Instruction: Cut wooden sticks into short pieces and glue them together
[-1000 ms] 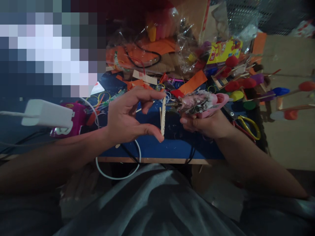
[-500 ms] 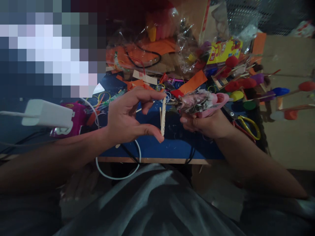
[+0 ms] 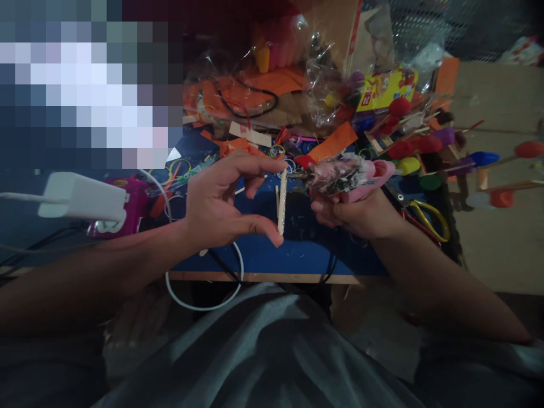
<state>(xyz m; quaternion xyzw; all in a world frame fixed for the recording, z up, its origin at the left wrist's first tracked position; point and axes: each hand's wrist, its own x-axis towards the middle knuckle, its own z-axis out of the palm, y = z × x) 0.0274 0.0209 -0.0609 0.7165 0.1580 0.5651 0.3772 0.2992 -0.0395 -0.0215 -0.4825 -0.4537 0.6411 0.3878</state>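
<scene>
Between thumb and index finger, my left hand (image 3: 223, 198) holds a thin wooden stick (image 3: 283, 201) by its two ends, upright in the picture. Shiny clear stuff dots the stick's right edge. My right hand (image 3: 351, 212) grips a pink glue gun (image 3: 365, 175) whose front is wrapped in messy, glue-smeared material. The gun's dark nozzle points left, close to the upper end of the stick; whether they touch is hard to tell. Another thin stick piece (image 3: 277, 201) shows just left of the held one.
A white charger (image 3: 80, 195) in a magenta block sits at the left, with a white cable looping over the table edge (image 3: 263, 277). Orange scraps (image 3: 335, 141) and plastic lie behind. Yellow-and-red-handled scissors (image 3: 429, 221) and colourful clay-tipped sticks (image 3: 429, 144) are at the right.
The glue gun's nozzle now shows more clearly, near the stick's upper end. My left hand and the stick have hardly moved.
</scene>
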